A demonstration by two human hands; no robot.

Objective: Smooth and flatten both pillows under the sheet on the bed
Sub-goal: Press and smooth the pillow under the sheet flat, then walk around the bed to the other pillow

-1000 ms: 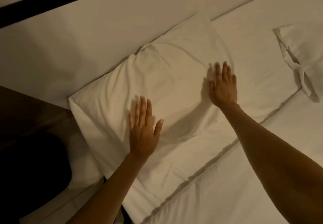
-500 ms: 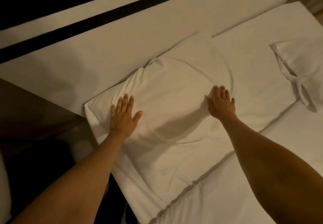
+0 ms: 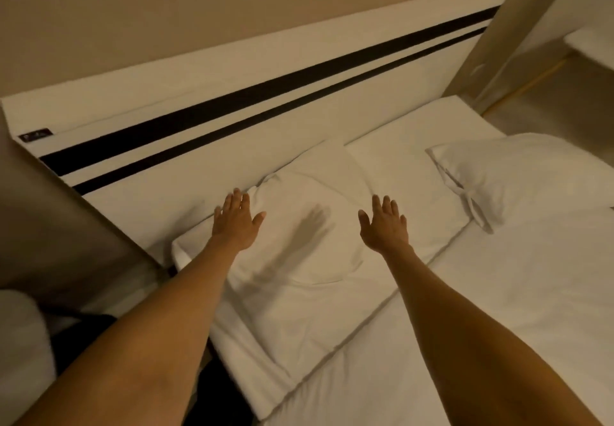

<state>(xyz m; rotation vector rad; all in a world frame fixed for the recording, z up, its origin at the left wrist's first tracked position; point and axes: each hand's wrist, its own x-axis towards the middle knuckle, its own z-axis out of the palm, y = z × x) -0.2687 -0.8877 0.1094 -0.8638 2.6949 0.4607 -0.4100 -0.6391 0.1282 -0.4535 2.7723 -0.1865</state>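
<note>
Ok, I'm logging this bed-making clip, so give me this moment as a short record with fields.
left hand: open, flat, over the near pillow's left part
right hand: open, fingers spread, at the near pillow's right edge; contact unclear
near pillow: white, creased
far pillow: white, puffed, untouched
headboard: white, two black stripes

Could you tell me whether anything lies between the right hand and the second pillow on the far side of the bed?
Nothing visible does. Between the right hand and the second pillow there is only bare white sheet. The left hand is over the near pillow.
</note>
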